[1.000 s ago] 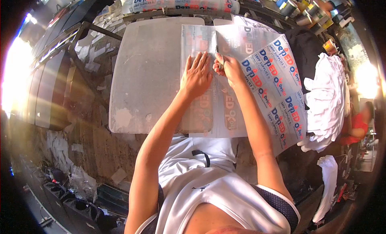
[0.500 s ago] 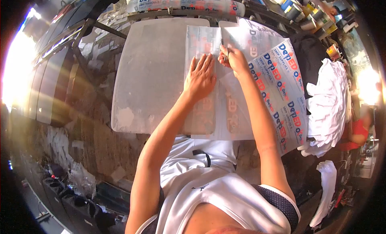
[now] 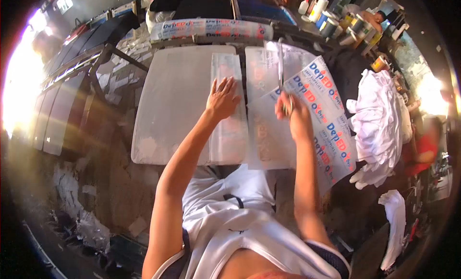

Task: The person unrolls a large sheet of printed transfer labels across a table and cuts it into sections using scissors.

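Observation:
My left hand (image 3: 223,100) lies flat with fingers stretched out on a narrow strip of translucent printed sheet (image 3: 226,140). The strip rests on a grey board (image 3: 170,101), along its right edge. In my right hand (image 3: 295,117) are scissors (image 3: 281,68), gripped by the handles, with the long blades pointing away from me. The wider piece of the sheet (image 3: 266,144) lies to the right of the strip, with a dark gap between them. Its blue and red lettered part (image 3: 331,120) is turned over to the right, partly behind my right forearm.
A printed roll (image 3: 211,28) lies across the far side. White cloth (image 3: 377,118) is heaped at the right. Bottles and tubs (image 3: 329,24) crowd the back right, near another person (image 3: 372,21). A person in red (image 3: 425,149) is at the far right.
The strip under my left hand is now apart from the wider sheet. My right hand with the scissors has moved right and towards me. The camera view has tilted up.

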Available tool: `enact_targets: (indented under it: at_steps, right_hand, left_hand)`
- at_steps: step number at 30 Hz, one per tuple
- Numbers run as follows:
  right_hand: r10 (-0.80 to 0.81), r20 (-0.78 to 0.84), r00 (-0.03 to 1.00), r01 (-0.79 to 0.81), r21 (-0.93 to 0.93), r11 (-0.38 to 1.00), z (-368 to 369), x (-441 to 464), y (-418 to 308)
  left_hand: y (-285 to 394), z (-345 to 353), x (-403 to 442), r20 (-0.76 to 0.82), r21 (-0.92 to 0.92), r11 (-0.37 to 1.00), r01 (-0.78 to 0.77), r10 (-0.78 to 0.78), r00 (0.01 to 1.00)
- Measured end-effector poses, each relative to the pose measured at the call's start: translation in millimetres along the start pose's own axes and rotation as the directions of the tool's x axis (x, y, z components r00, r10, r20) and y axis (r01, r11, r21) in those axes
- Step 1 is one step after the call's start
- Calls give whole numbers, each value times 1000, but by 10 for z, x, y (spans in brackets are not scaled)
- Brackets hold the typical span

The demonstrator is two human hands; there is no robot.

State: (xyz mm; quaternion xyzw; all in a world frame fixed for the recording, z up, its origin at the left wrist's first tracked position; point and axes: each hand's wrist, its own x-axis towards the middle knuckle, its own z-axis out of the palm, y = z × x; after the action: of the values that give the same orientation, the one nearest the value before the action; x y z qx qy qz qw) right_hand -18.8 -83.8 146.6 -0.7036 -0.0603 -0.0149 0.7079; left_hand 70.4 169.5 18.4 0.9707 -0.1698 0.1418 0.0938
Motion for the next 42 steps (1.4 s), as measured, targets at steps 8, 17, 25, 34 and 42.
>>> enact_targets:
  at_steps: [8,17,25,34,42]
  right_hand:
    - [151,-56,987,-155,-66,986,-420,-1381,409]
    - [-14,-240,971,-60,-301,952,-575,-1833,842]
    - [-465,-120,877,133,-870,475,-622,-1585,855]
    - [-544,50,838,303,-871,387,-786,-1457,822]
    - [-668,-64,741,276,-878,391,-846,-1262,481]
  left_hand:
    - [-242,-96,127,90,-20,1000,1,1,996]
    - [-356,-22,94,-3,-110,993,-33,33,999]
    - [-151,-65,68,-198,46,994,-98,105,975]
    - [490,84,226,-163,-337,910,241,-309,937]
    - [309,152,377,107,-747,554,368,-446,889]
